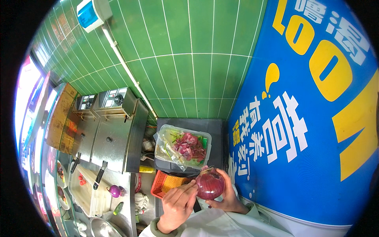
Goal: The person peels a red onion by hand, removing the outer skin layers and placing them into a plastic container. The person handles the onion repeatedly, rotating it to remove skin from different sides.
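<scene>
A large red onion (210, 184) with its skin on is held in front of my body, its dry, stringy end pointing up and away. My right hand (229, 194) cups it from the right, thumb below and fingers around the side. The bent fingers of my left hand (179, 204) press against the onion's left side; whether they pinch loose skin is hidden. Just beyond my hands stands a clear plastic bin (209, 148), with purple-red onion skins (189, 146), green scraps and a crumpled plastic bag (168, 148) in it.
The bin rests on a dark lid (217, 127). An orange basket (157, 186) sits near my left hand. Leftward, a steel counter holds a small purple onion (115, 191), a cucumber piece (118, 208), stacked trays (102, 201), a black-handled knife (100, 176) and lidded steel fryers (109, 148). A blue panel (284, 189) bounds the right.
</scene>
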The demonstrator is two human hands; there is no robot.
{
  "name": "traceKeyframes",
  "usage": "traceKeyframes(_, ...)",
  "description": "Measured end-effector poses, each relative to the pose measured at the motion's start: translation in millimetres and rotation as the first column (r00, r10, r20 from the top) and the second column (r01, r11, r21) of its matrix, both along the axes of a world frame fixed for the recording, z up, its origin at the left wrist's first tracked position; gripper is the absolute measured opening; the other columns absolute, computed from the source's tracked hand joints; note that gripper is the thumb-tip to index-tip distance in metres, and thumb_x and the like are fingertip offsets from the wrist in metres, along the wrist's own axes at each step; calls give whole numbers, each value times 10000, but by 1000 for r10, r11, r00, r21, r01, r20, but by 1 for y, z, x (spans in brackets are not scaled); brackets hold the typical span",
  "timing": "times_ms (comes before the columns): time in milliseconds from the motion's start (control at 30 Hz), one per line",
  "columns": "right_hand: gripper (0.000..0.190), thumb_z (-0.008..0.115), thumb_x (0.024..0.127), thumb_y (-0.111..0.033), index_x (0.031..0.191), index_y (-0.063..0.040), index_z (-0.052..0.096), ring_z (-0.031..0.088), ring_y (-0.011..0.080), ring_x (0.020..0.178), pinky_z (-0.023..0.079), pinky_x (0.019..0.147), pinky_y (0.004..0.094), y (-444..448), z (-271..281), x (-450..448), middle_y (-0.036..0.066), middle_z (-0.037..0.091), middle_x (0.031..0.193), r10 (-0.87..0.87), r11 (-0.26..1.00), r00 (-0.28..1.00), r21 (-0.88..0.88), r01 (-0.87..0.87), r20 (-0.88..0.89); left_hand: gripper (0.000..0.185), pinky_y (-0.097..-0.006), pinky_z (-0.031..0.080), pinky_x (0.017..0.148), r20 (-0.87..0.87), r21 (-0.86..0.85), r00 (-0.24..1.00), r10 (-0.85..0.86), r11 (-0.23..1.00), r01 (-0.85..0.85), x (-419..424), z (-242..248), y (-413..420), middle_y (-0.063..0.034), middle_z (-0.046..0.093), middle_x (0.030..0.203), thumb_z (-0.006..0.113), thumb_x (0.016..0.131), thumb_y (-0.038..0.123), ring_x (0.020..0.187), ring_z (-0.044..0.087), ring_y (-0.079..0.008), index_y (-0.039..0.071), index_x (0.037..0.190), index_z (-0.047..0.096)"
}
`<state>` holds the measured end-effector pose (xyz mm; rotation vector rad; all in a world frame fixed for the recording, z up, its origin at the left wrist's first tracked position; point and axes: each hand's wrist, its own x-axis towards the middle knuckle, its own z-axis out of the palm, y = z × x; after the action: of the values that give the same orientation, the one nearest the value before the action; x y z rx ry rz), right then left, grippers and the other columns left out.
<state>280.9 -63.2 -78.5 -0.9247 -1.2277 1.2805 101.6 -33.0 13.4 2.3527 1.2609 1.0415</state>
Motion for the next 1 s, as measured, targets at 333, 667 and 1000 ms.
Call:
traceKeyframes(333, 1018, 827, 714, -213, 1457, -1, 163, 393, 269, 1314, 336, 1086, 406, 2, 4, 1, 188, 361, 1395, 25, 999, 997, 32, -27, 67, 201, -366, 525, 713, 75, -166, 996, 57, 985, -44, -1, -5, 0, -144, 692, 956, 637, 774, -24, 818, 666, -304, -3, 971, 668)
traceKeyframes(667, 1011, 830, 710, -204, 1449, 5, 173, 404, 272, 1308, 349, 1080, 402, 2, 5, -1, 192, 360, 1394, -8, 999, 999, 42, 7, 32, 238, -323, 535, 699, 113, -88, 992, -50, 994, 60, -6, -3, 2, -117, 700, 971, 728, 728, -4, 777, 672, -252, 8, 962, 688)
traceKeyframes(1000, 1013, 842, 694, -277, 1441, 7, 221, 399, 278, 1311, 343, 1079, 398, 0, 2, 0, 197, 365, 1394, -25, 999, 994, 22, 23, 103, 173, -348, 517, 676, 64, -51, 998, 17, 999, -14, 1, 0, -3, -141, 697, 923, 682, 750, -25, 750, 663, -287, 19, 916, 665)
